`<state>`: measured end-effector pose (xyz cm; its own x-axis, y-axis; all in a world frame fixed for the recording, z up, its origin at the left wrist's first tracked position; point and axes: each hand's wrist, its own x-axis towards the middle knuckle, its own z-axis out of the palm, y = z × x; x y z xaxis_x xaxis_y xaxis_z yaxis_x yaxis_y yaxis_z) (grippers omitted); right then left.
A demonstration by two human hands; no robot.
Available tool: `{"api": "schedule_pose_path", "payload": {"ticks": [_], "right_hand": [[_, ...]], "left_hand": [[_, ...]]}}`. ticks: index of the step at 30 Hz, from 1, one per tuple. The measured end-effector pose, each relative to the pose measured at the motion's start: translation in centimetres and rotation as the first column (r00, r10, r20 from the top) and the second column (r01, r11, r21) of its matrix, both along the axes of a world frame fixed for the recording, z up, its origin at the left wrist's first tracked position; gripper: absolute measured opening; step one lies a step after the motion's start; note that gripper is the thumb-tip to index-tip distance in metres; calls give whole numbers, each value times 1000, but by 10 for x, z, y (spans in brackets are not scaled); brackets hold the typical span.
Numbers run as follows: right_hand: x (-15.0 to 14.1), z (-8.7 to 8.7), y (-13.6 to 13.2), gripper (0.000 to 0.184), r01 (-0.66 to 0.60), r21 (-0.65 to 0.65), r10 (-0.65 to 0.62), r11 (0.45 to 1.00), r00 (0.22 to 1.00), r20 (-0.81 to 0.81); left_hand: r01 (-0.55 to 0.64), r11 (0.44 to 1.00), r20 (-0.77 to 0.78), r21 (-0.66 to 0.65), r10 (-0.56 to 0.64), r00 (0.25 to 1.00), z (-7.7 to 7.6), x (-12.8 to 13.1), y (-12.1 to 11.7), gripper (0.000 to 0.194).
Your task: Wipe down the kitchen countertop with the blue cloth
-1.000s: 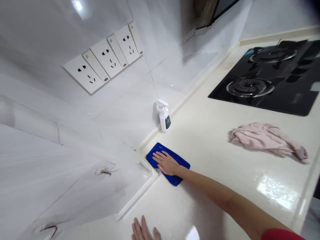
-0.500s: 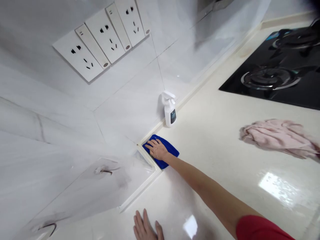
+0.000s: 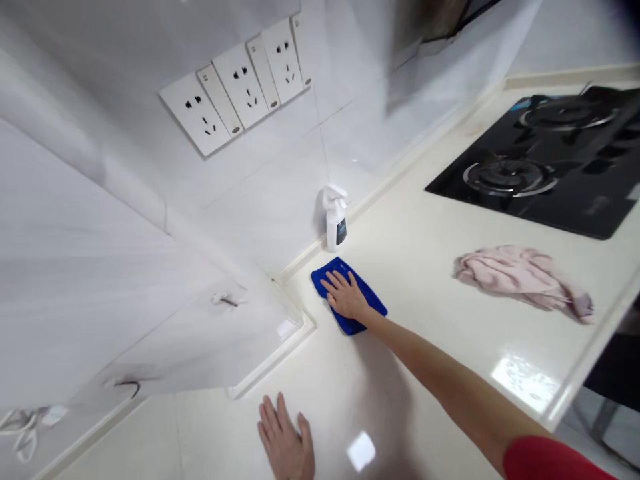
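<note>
My right hand [image 3: 346, 297] lies flat on a blue cloth [image 3: 371, 298], fingers spread and pressing it against the pale countertop [image 3: 430, 267]. The cloth is spread out a little to the right of the wall corner, and the hand covers part of it. Lower down, my left hand [image 3: 287, 440] rests palm down on the counter with its fingers stretched out and nothing in it. A white spray bottle [image 3: 336, 223] with a dark label stands upright against the wall, just beyond the cloth.
A crumpled pink cloth [image 3: 520, 275] lies on the counter to the right. Behind it is a black gas hob [image 3: 575, 180]. Wall sockets [image 3: 245, 87] run above the corner, and hooks [image 3: 227, 301] stick out from the left wall. The counter's front edge [image 3: 595, 353] is at the right.
My right hand and the blue cloth have moved right, out of the wall corner. My left hand still lies flat on the counter. The camera view has shifted, showing more of the hob and counter edge.
</note>
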<state>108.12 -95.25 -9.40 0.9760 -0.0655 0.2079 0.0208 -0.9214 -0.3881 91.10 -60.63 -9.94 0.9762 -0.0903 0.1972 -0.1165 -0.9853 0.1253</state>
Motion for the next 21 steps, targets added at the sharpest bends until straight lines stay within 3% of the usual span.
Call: {"api": "schedule_pose_path", "payload": {"ticks": [11, 15, 21], "right_hand": [[-124, 19, 78, 54, -83, -43, 81, 996, 996, -47], [-173, 23, 106, 57, -129, 10, 130, 992, 988, -87], [-240, 29, 129, 59, -314, 145, 326, 938, 943, -67]], "left_hand": [[-15, 999, 40, -35, 16, 999, 2, 7, -4, 59], [-19, 999, 61, -48, 22, 998, 2, 11, -5, 59], [-26, 994, 63, -108, 33, 997, -2, 16, -3, 61]]}}
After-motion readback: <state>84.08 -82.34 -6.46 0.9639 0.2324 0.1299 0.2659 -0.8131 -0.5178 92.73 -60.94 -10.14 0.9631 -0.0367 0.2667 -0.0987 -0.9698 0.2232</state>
